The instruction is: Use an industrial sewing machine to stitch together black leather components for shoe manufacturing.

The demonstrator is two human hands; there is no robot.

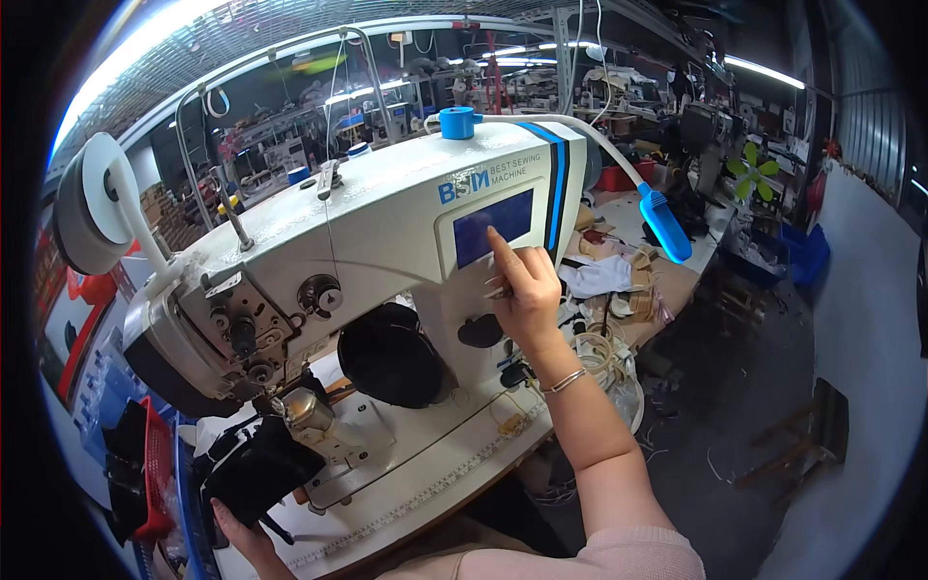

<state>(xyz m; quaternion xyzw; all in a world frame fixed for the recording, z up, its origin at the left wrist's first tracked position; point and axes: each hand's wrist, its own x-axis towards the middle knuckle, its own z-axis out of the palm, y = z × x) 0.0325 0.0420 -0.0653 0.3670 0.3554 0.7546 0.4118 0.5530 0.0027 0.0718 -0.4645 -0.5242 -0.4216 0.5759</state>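
The stretched index finger of my right hand (pixel 527 290) touches the dark blue screen (pixel 493 228) on the white sewing machine (pixel 406 208). Its other fingers are curled round a small, thin metallic thing (pixel 498 289), mostly hidden by them. At the lower left, my left hand (pixel 240 537) grips the lower edge of a black fabric piece (pixel 266 471), its far fingers out of sight behind the cloth. That piece lies beside the machine's raised post (pixel 317 414), under the sewing head. A silver bracelet (pixel 565 381) circles my right wrist.
A blue lamp (pixel 664 224) hangs on a bent cable to the right. Fabric scraps (pixel 599 277) and coiled pale cords (pixel 604 358) lie on the table behind the machine. A red basket (pixel 158 474) stands at the left, a wooden chair (pixel 807 435) on the right floor.
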